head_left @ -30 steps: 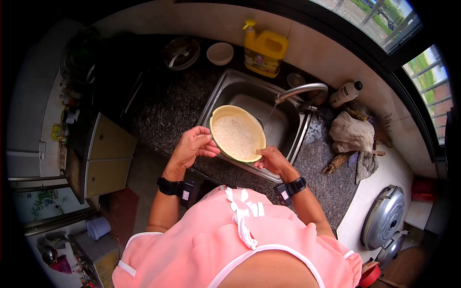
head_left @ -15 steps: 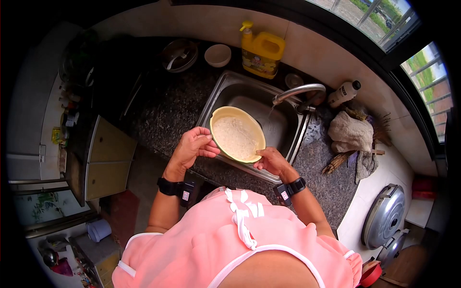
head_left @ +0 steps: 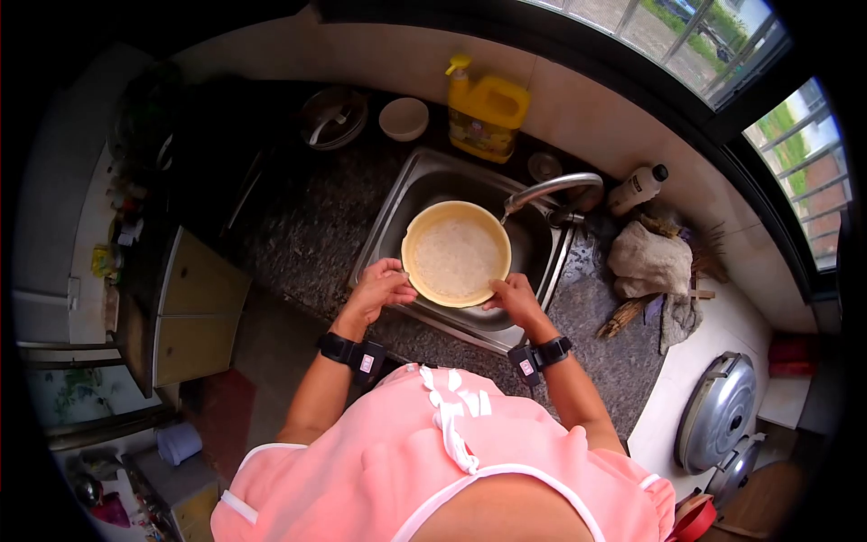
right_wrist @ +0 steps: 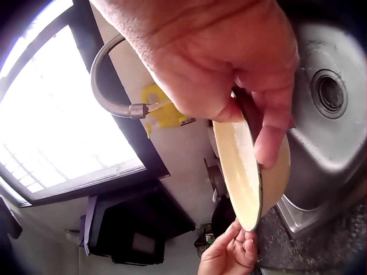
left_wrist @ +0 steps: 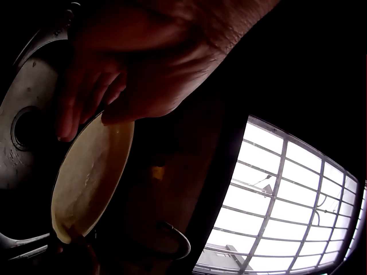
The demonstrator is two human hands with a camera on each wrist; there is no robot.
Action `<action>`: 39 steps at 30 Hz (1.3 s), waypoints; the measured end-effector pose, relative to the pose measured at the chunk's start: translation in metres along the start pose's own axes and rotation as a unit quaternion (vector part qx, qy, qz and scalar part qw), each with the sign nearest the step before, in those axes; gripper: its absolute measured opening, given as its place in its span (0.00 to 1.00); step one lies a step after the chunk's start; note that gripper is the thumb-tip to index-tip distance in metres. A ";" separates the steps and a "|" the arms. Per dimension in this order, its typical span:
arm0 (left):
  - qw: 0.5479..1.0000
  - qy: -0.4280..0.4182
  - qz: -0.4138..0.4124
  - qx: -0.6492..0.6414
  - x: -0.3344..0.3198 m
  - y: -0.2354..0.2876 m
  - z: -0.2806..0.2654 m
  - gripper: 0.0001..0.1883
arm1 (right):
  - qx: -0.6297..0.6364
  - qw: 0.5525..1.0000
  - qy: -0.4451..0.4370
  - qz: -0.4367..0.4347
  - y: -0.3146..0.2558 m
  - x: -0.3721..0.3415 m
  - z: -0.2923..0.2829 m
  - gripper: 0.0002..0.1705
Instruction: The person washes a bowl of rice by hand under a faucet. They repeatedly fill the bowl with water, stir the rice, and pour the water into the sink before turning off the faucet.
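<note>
A round yellow bowl [head_left: 450, 210] is held over the front of the steel sink [head_left: 452, 330], its opening turned up. Pale whitish grains [head_left: 456, 255] lie in cloudy liquid inside. My left hand [head_left: 383, 291] holds the rim on the left. On the right, my right hand [head_left: 518, 302] pinches the rim, thumb inside and fingers on the outer wall in the right wrist view. The faucet [head_left: 567, 183] arches in from the right, its spout close to the bowl's far right rim. From that spout a thin stream of water [right_wrist: 160, 106] runs in the right wrist view.
Behind the sink stands a yellow pump jug [head_left: 488, 117], with a white bowl [head_left: 404, 119] and stacked dishes [head_left: 332, 122] to its left. Right of the faucet are a white bottle [head_left: 638, 190] and a crumpled cloth [head_left: 650, 259]. A large metal lid [head_left: 718, 413] is farther right.
The bowl has levelled from a tilt, so it looks rounder, and has shifted right, closer to the spout. Both hands have kept hold of its rim.
</note>
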State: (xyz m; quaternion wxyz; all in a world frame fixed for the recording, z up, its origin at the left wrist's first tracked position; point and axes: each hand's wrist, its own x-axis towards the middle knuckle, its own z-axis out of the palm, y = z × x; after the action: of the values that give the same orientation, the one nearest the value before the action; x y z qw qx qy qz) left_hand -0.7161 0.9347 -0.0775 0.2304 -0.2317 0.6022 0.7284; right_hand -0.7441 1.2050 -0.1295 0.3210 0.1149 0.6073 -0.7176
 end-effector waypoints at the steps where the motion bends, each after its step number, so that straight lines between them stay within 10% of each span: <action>1: 1.000 -0.006 0.005 -0.001 0.005 -0.002 0.004 0.17 | 0.003 1.000 0.006 -0.008 0.004 0.004 -0.007 0.14; 39: 0.996 -0.045 0.036 -0.073 0.005 -0.013 0.008 0.23 | 0.053 0.989 0.116 -0.072 0.028 -0.008 -0.036 0.13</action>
State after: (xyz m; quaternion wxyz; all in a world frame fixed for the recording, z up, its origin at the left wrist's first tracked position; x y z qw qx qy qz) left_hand -0.7125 0.9451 -0.0898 0.2135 -0.1928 0.5447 0.7878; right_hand -0.7293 1.2398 -0.1564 0.1892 0.1699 0.6078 -0.7523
